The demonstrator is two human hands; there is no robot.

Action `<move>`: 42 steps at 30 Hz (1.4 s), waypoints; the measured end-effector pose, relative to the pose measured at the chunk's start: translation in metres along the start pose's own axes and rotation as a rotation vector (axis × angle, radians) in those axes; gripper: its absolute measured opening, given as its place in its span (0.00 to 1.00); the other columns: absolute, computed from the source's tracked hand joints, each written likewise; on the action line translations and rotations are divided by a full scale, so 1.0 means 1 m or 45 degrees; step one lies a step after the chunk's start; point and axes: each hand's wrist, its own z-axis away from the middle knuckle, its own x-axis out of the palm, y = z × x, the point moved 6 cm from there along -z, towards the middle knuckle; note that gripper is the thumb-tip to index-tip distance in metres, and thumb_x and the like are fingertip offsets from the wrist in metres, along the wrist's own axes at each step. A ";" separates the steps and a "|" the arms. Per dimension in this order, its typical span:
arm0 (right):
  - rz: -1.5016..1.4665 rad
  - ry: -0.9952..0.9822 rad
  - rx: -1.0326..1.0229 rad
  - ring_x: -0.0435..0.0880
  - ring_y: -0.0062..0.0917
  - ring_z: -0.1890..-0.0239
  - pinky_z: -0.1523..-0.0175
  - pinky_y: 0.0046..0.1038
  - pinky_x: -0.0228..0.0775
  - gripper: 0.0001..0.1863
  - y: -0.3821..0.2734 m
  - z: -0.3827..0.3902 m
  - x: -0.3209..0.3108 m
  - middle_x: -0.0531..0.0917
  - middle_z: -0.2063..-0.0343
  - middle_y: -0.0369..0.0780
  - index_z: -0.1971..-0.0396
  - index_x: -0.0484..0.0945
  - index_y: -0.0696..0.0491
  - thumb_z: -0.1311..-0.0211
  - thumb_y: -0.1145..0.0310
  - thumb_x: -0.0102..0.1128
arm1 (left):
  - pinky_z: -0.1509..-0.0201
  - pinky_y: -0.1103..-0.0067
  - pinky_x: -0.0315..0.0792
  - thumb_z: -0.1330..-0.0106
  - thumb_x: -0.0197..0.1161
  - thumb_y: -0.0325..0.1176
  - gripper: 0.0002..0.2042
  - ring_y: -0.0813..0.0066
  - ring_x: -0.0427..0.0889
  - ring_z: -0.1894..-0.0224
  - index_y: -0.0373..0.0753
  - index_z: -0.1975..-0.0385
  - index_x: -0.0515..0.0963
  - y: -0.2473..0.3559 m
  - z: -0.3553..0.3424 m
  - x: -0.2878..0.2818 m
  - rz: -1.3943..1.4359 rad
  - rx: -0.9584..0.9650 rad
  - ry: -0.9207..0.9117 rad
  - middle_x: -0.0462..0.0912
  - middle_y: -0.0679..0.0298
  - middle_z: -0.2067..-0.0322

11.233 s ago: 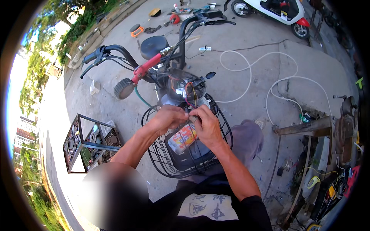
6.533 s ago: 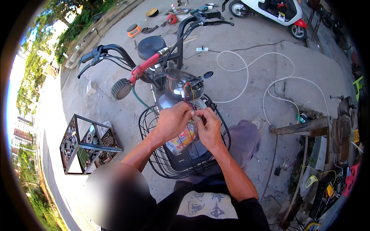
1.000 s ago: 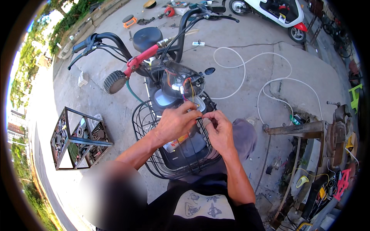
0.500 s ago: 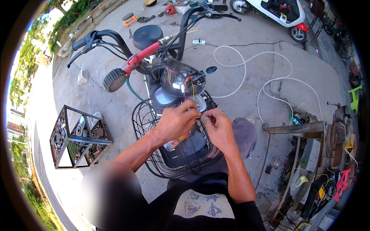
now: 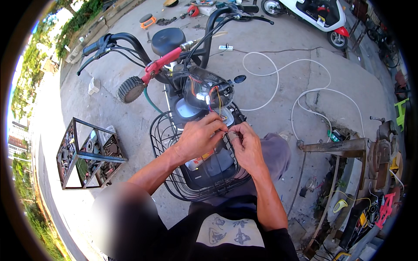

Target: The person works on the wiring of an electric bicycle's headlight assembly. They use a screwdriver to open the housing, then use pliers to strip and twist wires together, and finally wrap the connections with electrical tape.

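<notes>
Both hands meet above the black wire basket on the front of an electric bike. My left hand is closed, thumb and forefinger pinched. Close against it, my right hand is pinched too, its fingertips touching those of the left. Between them is a thin dark strand that looks like a wire, mostly hidden by the fingers. Just beyond, the headlight housing hangs open at its back, with coloured wires and white connectors showing. Some wires run down toward my hands.
A red-handled tool with a knobbed wheel lies across the handlebar. At left stands a metal rack of parts; at right, a workbench with a vise. White hose loops over the ground. A white scooter stands behind.
My hands stay pinched together in nearly the same place. The fingers of my right hand have shifted slightly. The whole view has moved a little.
</notes>
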 end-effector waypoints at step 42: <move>0.154 0.097 -0.299 0.85 0.50 0.51 0.46 0.46 0.79 0.13 -0.009 0.007 -0.008 0.81 0.53 0.48 0.51 0.82 0.57 0.34 0.80 0.63 | 0.63 0.64 0.82 0.29 0.70 0.27 0.05 0.54 0.88 0.64 0.39 0.57 0.82 0.013 -0.004 0.005 -0.319 0.132 -0.030 0.84 0.60 0.57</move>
